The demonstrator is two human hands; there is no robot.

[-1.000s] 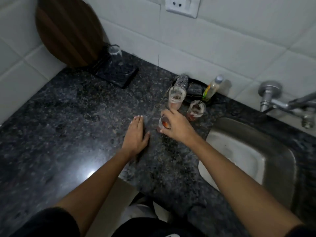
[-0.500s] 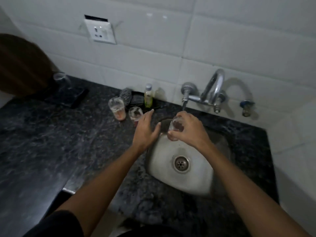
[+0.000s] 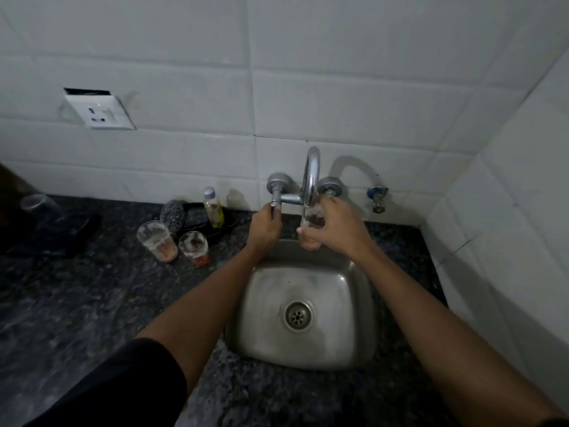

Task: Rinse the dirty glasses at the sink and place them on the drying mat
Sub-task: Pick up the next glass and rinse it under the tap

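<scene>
Right under the curved spout (image 3: 311, 177), above the steel sink (image 3: 308, 343), a small dirty glass (image 3: 311, 221) is held upright by the right hand (image 3: 335, 231), fingers wrapped round its side. Just beside it, the left hand (image 3: 264, 226) curls its fingers on the left tap handle (image 3: 275, 198). Two more dirty glasses, a taller one (image 3: 157, 240) and a shorter one (image 3: 195, 248), stand close together on the dark countertop (image 3: 92, 303) left of the sink.

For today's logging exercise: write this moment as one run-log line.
stage: rinsing | right hand: holds glass under spout | left hand: grips tap handle | counter: two dirty glasses
</scene>
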